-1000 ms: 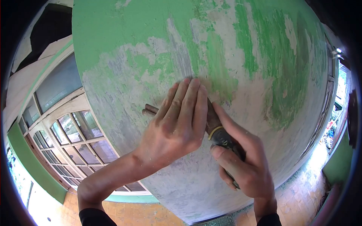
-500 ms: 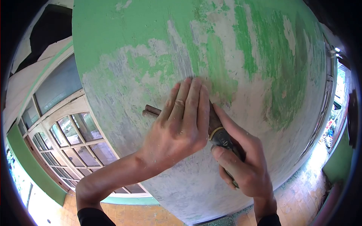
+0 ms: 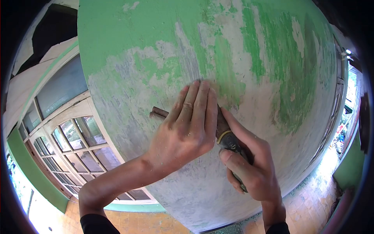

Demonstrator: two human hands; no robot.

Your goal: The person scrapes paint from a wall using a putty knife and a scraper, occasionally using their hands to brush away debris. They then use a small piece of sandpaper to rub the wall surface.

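Observation:
My right hand (image 3: 251, 165) is closed round the dark handle of a scraper (image 3: 230, 143), which has a yellowish ring near its neck. My left hand (image 3: 187, 121) lies over the scraper's head, fingers stretched out and close together, pointing up the wall; its thumb is hidden. To the left of that hand, a brown end of the tool's head (image 3: 159, 113) sticks out. The working edge is hidden under my fingers, against the wall (image 3: 136, 85). Green paint there is partly worn off, with pale grey and whitish patches showing. Small flakes dot my left hand and forearm.
White-framed glass doors (image 3: 82, 136) stand to the left, with a green wall strip (image 3: 35, 167) beside them. Below is a yellowish tiled floor (image 3: 144, 222). At the right, a bright opening (image 3: 346, 113) lies past the wall's far end.
Both hands and the scraper stay almost in place. The view has shifted slightly, so the wall and doors sit a little further right.

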